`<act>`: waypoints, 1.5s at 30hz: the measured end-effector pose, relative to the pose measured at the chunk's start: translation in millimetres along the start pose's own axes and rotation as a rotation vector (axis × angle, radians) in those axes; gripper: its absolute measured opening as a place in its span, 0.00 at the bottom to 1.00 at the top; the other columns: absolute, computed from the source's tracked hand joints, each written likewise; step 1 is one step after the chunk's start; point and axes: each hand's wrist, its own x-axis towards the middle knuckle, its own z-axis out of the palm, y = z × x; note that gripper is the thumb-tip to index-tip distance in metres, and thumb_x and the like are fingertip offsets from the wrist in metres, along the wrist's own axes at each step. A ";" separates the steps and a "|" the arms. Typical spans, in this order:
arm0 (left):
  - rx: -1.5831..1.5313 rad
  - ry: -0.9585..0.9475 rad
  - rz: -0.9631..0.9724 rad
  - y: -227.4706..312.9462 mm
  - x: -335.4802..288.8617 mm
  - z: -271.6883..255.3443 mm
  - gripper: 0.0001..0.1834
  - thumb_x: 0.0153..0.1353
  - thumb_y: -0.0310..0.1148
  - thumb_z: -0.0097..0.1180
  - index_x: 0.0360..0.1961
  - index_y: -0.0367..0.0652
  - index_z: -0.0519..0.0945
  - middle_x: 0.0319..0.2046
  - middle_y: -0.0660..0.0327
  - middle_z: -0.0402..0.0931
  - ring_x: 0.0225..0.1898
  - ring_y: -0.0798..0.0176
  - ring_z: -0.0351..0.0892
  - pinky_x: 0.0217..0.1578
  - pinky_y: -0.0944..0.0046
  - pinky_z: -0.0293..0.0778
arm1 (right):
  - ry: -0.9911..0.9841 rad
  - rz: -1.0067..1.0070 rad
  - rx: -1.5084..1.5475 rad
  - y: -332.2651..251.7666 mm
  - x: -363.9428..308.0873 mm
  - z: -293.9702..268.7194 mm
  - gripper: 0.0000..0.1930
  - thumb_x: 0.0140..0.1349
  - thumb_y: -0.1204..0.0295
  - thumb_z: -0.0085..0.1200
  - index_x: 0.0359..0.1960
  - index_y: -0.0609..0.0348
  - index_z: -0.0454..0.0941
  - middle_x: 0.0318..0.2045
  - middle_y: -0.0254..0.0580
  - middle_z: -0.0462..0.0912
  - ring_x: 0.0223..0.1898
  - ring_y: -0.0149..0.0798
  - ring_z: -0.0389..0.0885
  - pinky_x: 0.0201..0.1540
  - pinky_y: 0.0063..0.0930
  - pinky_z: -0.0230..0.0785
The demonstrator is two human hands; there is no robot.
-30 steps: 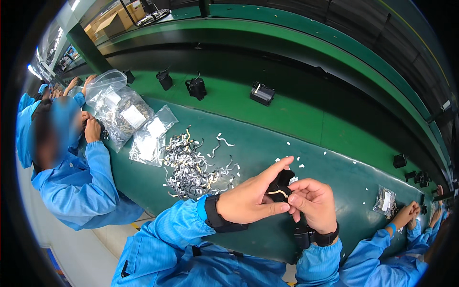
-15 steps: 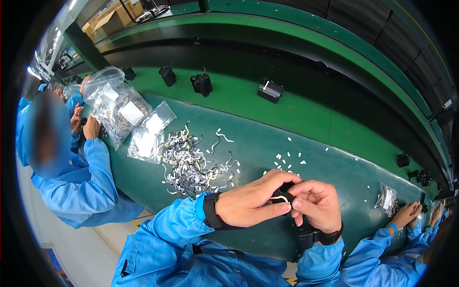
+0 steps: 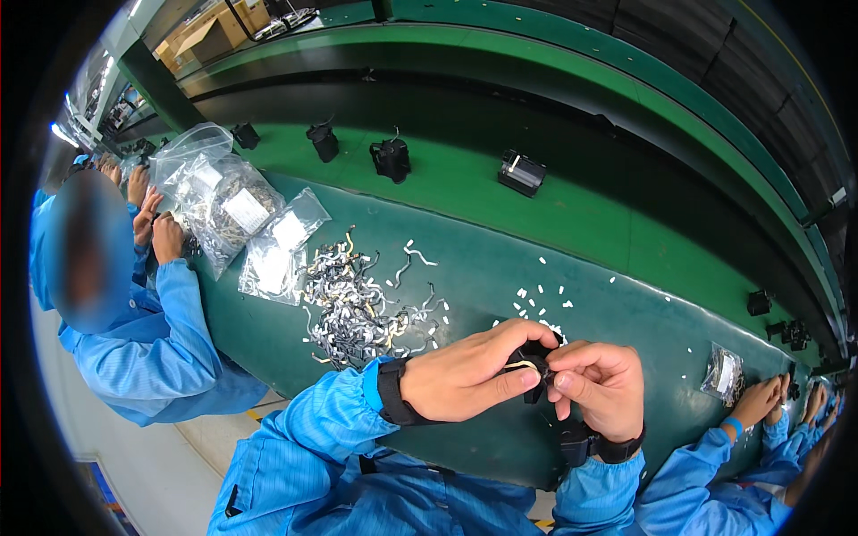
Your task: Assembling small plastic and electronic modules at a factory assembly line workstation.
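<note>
My left hand (image 3: 474, 377) is closed around a small black part (image 3: 538, 357), its thumb below and its fingers over the top. A cream wire (image 3: 518, 364) curves across this part beside my thumb. Against the part's right end, my right hand (image 3: 603, 382) pinches thumb and forefinger together; its fingertips hide what lies between them. Left of my hands lies a pile of short black, white and cream wires (image 3: 353, 308) with white ends. Several small white pieces (image 3: 541, 304) are scattered just beyond my fingers on the dark green table (image 3: 474, 259).
Clear plastic bags (image 3: 228, 201) of wires lie at the back left. On the green belt beyond the table stand several black units (image 3: 522, 172). A co-worker in blue (image 3: 152, 322) sits at the left; other workers' hands (image 3: 760, 402) and a small bag (image 3: 722, 371) are at the right.
The black units on the belt have shifted slightly to the right. My right hand and the black part have moved a little to the right, showing more of the part. The left co-worker's hands have shifted.
</note>
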 end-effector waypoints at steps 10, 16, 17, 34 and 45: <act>0.021 0.049 0.026 -6.8 3.1 0.3 0.21 0.76 0.41 0.43 0.59 0.35 0.66 0.50 0.46 0.74 0.50 0.45 0.76 0.52 0.53 0.71 | 0.001 -0.066 -0.152 0.2 2.6 3.9 0.07 0.60 0.84 0.63 0.40 0.68 0.85 0.37 0.47 0.86 0.33 0.33 0.85 0.28 0.21 0.80; 0.102 0.144 0.059 -10.9 2.4 6.2 0.16 0.74 0.37 0.43 0.53 0.35 0.70 0.48 0.45 0.74 0.48 0.43 0.75 0.51 0.51 0.71 | 0.073 -0.036 -0.144 1.6 3.0 7.4 0.06 0.59 0.84 0.65 0.38 0.69 0.85 0.34 0.45 0.86 0.32 0.32 0.85 0.29 0.20 0.79; 0.103 0.146 0.059 -10.5 2.6 6.4 0.16 0.74 0.37 0.43 0.53 0.35 0.70 0.48 0.45 0.74 0.48 0.43 0.75 0.51 0.51 0.71 | 0.071 -0.036 -0.143 2.1 3.7 7.9 0.06 0.59 0.84 0.65 0.38 0.69 0.85 0.34 0.45 0.86 0.32 0.32 0.85 0.29 0.20 0.79; -0.016 0.121 -0.037 0.5 0.5 2.7 0.16 0.73 0.37 0.44 0.51 0.34 0.72 0.45 0.48 0.76 0.42 0.49 0.78 0.44 0.54 0.72 | -0.022 -0.069 0.007 15.3 8.0 9.2 0.06 0.57 0.84 0.68 0.36 0.70 0.84 0.34 0.50 0.86 0.29 0.34 0.84 0.28 0.23 0.79; 0.068 0.265 0.011 -3.3 -0.4 6.9 0.22 0.71 0.37 0.49 0.59 0.32 0.65 0.59 0.45 0.66 0.61 0.48 0.69 0.63 0.56 0.63 | 0.158 -0.249 -0.330 11.8 6.8 22.4 0.06 0.57 0.83 0.68 0.36 0.69 0.85 0.35 0.46 0.87 0.33 0.33 0.85 0.32 0.25 0.79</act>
